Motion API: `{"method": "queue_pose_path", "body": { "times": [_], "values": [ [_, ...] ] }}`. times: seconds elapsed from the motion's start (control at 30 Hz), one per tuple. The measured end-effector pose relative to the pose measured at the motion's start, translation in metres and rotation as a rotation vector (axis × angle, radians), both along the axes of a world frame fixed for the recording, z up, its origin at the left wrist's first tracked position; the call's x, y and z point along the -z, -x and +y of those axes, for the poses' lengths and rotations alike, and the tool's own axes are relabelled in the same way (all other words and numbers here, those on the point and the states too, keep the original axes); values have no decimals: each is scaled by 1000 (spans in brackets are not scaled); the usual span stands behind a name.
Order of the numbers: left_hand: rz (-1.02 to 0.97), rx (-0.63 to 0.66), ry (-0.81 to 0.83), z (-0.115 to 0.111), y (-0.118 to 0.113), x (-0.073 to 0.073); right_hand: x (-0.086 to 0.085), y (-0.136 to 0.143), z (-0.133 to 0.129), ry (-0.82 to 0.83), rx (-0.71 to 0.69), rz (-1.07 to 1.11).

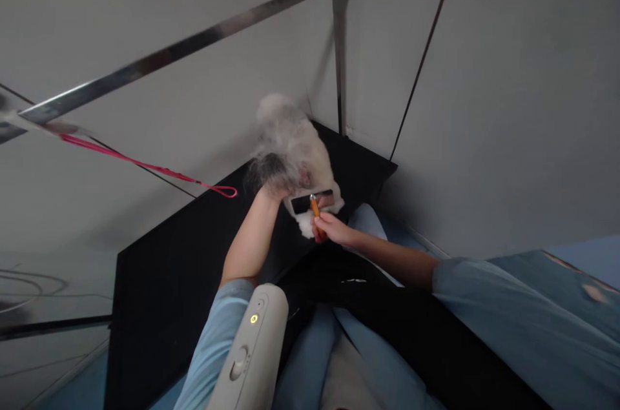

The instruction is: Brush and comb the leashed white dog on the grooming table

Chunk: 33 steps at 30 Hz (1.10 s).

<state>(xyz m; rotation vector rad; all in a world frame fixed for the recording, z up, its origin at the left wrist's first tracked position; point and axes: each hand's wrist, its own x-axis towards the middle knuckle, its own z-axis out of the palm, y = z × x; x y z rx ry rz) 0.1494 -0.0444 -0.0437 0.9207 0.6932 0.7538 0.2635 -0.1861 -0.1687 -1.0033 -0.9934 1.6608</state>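
A small animal with white and grey fluffy fur point(317, 155) is on the black table point(194, 268), near its far right part. My left hand point(281, 185) is at the animal's left side, its fingers largely hidden in the long grey fur. My right hand point(329, 228) is closed round the orange handle of a grooming brush point(316, 205). The wide, flat head of the brush lies against the white fur at the animal's near end.
A metal bar frame point(194, 42) rises over the table, with a pink loop leash point(169, 172) hanging at the left. A pale cylindrical device point(256, 345) stands close to me beside my left arm. Grey walls point(508, 106) border the table.
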Motion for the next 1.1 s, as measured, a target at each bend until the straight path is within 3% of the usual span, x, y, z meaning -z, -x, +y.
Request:
{"method": "queue_pose_path", "body": {
  "times": [0.1,0.17,0.23,0.3,0.37,0.47,0.53,0.63,0.7,0.77,0.83,0.9,0.97,1.1],
  "values": [
    [7,111,-95,0,6,8,-16,-10,2,-45,-126,27],
    [-14,151,-104,0,7,14,-21,-11,1,-95,-59,16],
    [-37,153,-97,0,6,20,-21,-10,-4,-24,-10,-19],
    [-68,123,-106,-1,5,24,-20,-9,-10,114,-108,-54],
    [-102,101,-91,-2,5,26,-21,-9,-13,140,-210,-76],
    [-109,121,20,-5,3,30,-28,-11,-11,10,-73,-77],
    [-121,104,68,-6,1,32,-29,-9,-11,45,11,-90],
    [-153,73,75,-6,-2,36,-27,-6,-16,221,-150,-85],
    [-158,65,100,-6,-4,38,-28,-6,-19,183,-169,-49],
    [-151,46,151,-4,-6,38,-30,-7,-19,98,-23,-43],
    [-176,5,195,-2,-8,37,-32,-8,-21,138,51,-80],
    [-227,-31,224,0,-11,35,-32,-9,-24,276,-79,-111],
    [-272,-39,243,1,-13,33,-33,-10,-28,293,-176,-99],
    [-263,-27,256,1,-16,32,-35,-10,-28,186,40,-98]
  ]
}}
